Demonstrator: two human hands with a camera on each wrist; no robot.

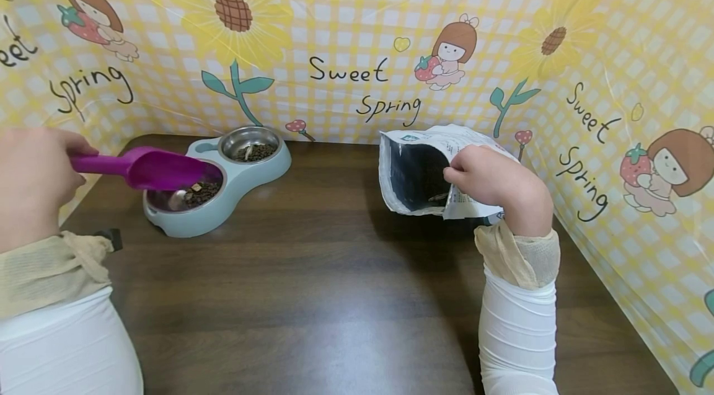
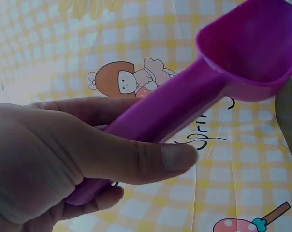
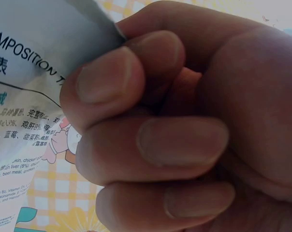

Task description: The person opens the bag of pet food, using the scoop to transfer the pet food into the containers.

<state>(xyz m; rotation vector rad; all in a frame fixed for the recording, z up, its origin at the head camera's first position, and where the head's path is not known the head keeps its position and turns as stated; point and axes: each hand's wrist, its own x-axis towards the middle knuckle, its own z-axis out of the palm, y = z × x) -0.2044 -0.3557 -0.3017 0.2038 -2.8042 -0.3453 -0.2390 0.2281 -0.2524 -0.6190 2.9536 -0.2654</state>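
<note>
My left hand (image 1: 41, 181) grips the handle of a purple scoop (image 1: 162, 168), whose head hangs over the nearer bowl of a pale blue double pet bowl (image 1: 223, 209). In the left wrist view the scoop (image 2: 165, 106) looks bare inside, with the thumb along its handle. Both steel bowls hold brown kibble (image 1: 203, 193) with some lighter pieces. At the right, my right hand (image 1: 496, 187) pinches the edge of a white food bag (image 1: 390, 199). Its mouth gapes toward the left, showing a dark inside. Up close, thumb and forefinger hold the printed bag (image 3: 30, 96), the other fingers curled.
Everything stands on a dark brown wooden table (image 1: 290, 296). A yellow checked cloth (image 1: 346, 23) with flowers and cartoon figures rises behind and at both sides. Bowl and bag both stand near the back edge, with table surface between them.
</note>
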